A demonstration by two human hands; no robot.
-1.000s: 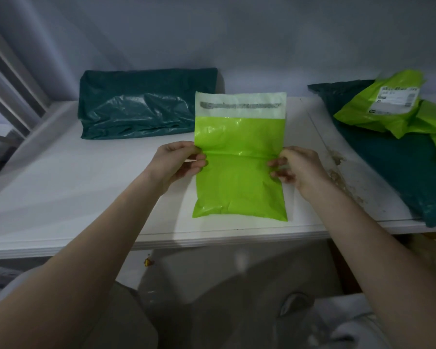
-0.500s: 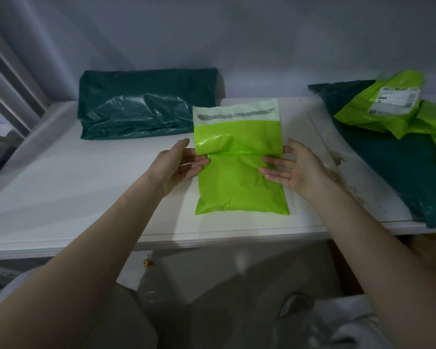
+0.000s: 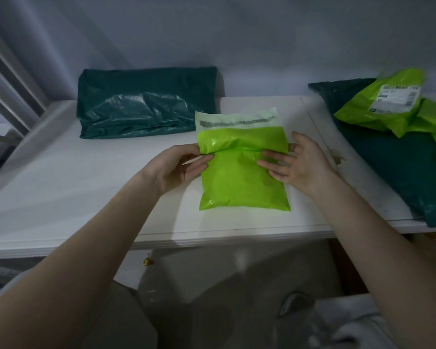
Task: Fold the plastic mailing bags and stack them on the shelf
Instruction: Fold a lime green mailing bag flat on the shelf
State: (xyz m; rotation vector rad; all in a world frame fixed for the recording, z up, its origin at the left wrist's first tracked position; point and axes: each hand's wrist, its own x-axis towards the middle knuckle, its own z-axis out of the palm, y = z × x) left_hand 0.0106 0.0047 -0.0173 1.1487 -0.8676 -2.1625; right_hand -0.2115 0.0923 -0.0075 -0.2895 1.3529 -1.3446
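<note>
A bright green mailing bag (image 3: 239, 180) lies flat on the white shelf (image 3: 86, 197), close to the front edge and near the middle. Its top part is bent over toward the person, making a soft roll across the bag. A pale strip (image 3: 237, 119) at the far end has a blurry dark line of writing that cannot be read.

The left hand (image 3: 179, 167) pinches the left end of the roll with thumb and fingers. The right hand (image 3: 297, 165) rests on the bag with straight, spread fingers, thumb by the roll's right end.

Farther back, by the wall, sits a folded dark green bag (image 3: 146, 104). At the right edge lie more dark green (image 3: 400, 167) and bright green bags (image 3: 378, 107). One has a white label (image 3: 398, 96), too blurry to read.
</note>
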